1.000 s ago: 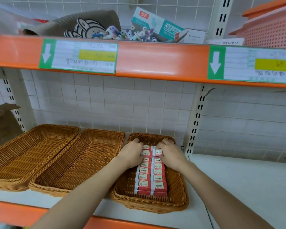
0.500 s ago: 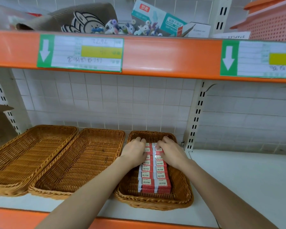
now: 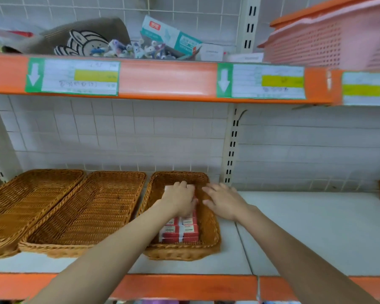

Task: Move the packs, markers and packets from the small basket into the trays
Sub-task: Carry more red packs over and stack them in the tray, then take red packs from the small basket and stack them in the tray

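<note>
My left hand (image 3: 180, 201) presses curled fingers onto red packs (image 3: 179, 232) filling the right tray (image 3: 208, 238). My right hand (image 3: 225, 200) hovers beside them, fingers released, holding nothing.

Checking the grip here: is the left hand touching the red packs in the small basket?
Touching. The head view shows the left hand lying on the red packs, fingers curled over their far end.

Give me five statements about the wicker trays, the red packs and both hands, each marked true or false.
1. The red packs lie in the rightmost wicker tray. True.
2. The left hand rests on the packs. True.
3. The right hand grips a pack. False: it is open, fingers spread, holding nothing.
4. The middle wicker tray holds markers. False: nothing shows in it.
5. A pink plastic basket sits on the upper shelf. True.
</note>
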Demonstrator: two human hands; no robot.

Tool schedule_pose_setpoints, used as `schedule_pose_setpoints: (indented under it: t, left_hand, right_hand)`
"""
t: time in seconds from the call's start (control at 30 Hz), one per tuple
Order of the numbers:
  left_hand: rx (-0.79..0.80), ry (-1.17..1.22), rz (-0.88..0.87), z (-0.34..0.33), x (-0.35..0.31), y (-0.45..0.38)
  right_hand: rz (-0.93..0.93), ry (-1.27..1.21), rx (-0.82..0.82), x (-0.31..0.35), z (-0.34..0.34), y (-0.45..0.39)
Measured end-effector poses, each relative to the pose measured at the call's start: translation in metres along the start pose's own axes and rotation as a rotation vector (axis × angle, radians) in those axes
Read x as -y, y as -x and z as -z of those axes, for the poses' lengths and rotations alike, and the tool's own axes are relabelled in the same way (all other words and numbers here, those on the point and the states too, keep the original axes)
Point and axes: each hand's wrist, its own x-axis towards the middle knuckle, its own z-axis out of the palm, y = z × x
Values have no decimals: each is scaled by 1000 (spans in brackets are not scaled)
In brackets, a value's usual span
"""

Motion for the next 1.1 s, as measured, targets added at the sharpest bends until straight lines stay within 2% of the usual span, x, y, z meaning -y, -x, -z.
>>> schedule_pose_setpoints:
  t: [0.27, 0.37, 0.53, 1.1]
  left_hand:
    - [170, 69, 61, 1, -90, 22]
    - [158, 92, 75, -2, -127, 35]
    - [258, 45, 70, -5, -181, 44]
    - [201, 41, -278, 8, -338, -75]
  right_hand:
    - [-17, -25, 173, -60, 0, 78]
    - [-19, -17, 192, -84, -7, 105]
    - [-54, -46, 199, -121, -17, 155]
    - [-408, -52, 151, -281, -1, 220]
